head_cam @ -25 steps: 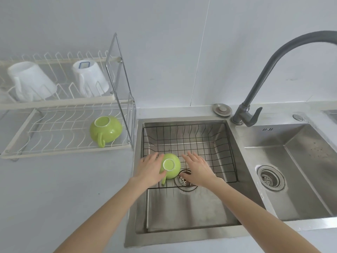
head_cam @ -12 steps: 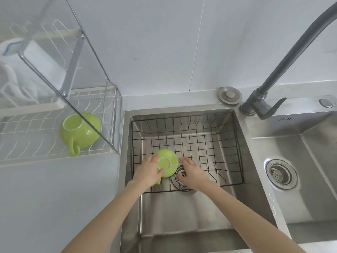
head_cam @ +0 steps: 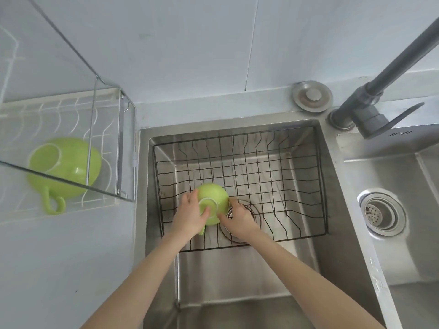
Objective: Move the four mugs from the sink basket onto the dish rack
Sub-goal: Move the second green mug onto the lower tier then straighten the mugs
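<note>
A green mug (head_cam: 213, 198) lies upside down in the black wire sink basket (head_cam: 273, 167), near its front left corner. My left hand (head_cam: 190, 217) clasps the mug's left side, thumb across its pale base. My right hand (head_cam: 237, 217) presses against the mug's right side. Its handle pokes out below my left hand. A second green mug (head_cam: 69, 167) rests upside down on the lower shelf of the white dish rack (head_cam: 71, 110) at the left, handle pointing toward me. The rack's upper shelf is out of view.
The basket sits in the left steel sink bowl (head_cam: 237, 281). A dark grey faucet (head_cam: 370, 110) rises at the right rear, with a round drain stopper (head_cam: 312, 96) on the ledge beside it. A second bowl with a strainer (head_cam: 380, 214) lies to the right.
The camera has moved closer and tilted down over the sink, so the rack's top shelf left the view. Both hands have closed in on the green mug in the basket.
</note>
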Demonstrator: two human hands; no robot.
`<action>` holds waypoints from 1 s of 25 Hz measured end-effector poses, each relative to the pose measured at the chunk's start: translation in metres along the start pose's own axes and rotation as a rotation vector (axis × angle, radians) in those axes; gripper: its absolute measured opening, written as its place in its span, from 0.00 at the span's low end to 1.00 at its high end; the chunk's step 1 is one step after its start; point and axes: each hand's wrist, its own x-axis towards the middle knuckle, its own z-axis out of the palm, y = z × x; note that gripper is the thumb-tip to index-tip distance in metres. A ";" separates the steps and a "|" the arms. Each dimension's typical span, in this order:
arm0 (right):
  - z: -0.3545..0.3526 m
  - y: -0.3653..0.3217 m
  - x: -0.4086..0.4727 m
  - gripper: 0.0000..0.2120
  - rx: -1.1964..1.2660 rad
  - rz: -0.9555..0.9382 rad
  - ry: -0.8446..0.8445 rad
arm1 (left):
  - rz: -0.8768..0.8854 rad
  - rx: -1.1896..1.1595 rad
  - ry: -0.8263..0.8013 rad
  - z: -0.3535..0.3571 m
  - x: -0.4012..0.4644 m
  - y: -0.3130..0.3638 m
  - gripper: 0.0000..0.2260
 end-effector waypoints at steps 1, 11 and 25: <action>0.002 -0.002 0.002 0.27 0.032 0.015 0.009 | -0.014 -0.034 0.006 0.001 0.002 0.002 0.28; 0.008 -0.008 0.007 0.26 0.192 0.082 0.104 | -0.030 -0.131 0.048 0.005 0.004 0.006 0.29; -0.022 -0.024 -0.056 0.26 0.270 -0.018 0.275 | 0.109 -0.289 0.068 -0.025 -0.052 0.014 0.26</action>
